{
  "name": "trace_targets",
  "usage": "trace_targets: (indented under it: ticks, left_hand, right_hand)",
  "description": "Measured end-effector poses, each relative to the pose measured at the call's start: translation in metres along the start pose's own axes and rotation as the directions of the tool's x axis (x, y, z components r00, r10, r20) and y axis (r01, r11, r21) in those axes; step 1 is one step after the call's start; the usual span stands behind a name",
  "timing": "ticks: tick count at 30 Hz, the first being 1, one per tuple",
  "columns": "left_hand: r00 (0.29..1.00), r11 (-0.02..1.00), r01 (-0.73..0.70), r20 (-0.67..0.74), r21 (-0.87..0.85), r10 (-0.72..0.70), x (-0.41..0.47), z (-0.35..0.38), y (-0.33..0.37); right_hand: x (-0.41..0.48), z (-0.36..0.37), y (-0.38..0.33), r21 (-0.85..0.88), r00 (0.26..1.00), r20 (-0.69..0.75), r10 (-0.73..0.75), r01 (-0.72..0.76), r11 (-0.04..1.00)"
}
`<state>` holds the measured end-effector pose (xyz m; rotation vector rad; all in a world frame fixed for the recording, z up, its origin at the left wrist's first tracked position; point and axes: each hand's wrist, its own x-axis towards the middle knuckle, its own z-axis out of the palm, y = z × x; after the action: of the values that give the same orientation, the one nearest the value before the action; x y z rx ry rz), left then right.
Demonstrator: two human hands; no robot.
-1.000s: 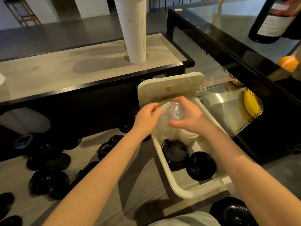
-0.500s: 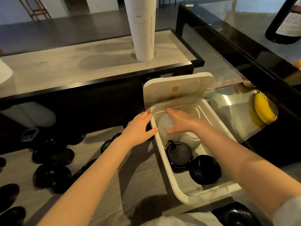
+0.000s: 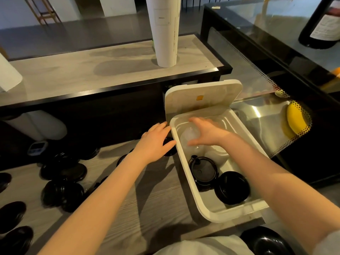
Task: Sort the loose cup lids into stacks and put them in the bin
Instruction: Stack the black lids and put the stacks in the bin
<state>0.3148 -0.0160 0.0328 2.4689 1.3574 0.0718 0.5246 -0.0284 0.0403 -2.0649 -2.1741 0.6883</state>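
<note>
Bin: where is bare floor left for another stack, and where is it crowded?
Bare floor runs along the right wall of the bin, beside the two black lid stacks, and in the near left corner. The far end is crowded: clear lids sit under the right hand.

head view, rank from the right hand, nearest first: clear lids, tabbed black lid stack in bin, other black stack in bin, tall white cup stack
1. clear lids: far end of the bin, directly under the right hand.
2. tabbed black lid stack: mid-bin, left side.
3. other black stack: bin's near end, right side.
4. tall white cup stack: up on the back counter.
</note>
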Motion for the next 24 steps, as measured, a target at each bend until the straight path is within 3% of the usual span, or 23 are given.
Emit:
trace_targets:
  ticks: [5,13,17,21,24]
  left_hand:
    - [0.998,0.996,0.062,-0.035,0.066,-0.06,-0.024,-0.012,-0.028]
    - [0.987,0.981,0.159,-0.032,0.11,-0.156,-0.086,-0.02,-0.082]
    - [0.973,0.97,0.231,0.002,0.069,-0.232,-0.122,-0.008,-0.115]
    - [0.927,0.929,0.362,0.082,0.073,-0.367,-0.158,0.013,-0.148]
    - [0.879,0.893,0.448,0.158,0.049,-0.45,-0.181,0.026,-0.168]
  right_hand:
    - [-0.022,0.001,-0.035,-0.083,0.958,-0.252,-0.136,0.118,0.989]
    - [-0.038,0.052,-0.111,-0.087,0.92,-0.278,-0.276,0.263,0.961]
    - [-0.039,0.085,-0.14,-0.033,0.956,-0.182,-0.231,0.229,0.973]
    - [-0.036,0.127,-0.159,0.155,0.991,0.024,-0.13,0.124,0.98]
    - [-0.03,0.155,-0.172,0.161,0.981,0.182,-0.071,0.042,0.986]
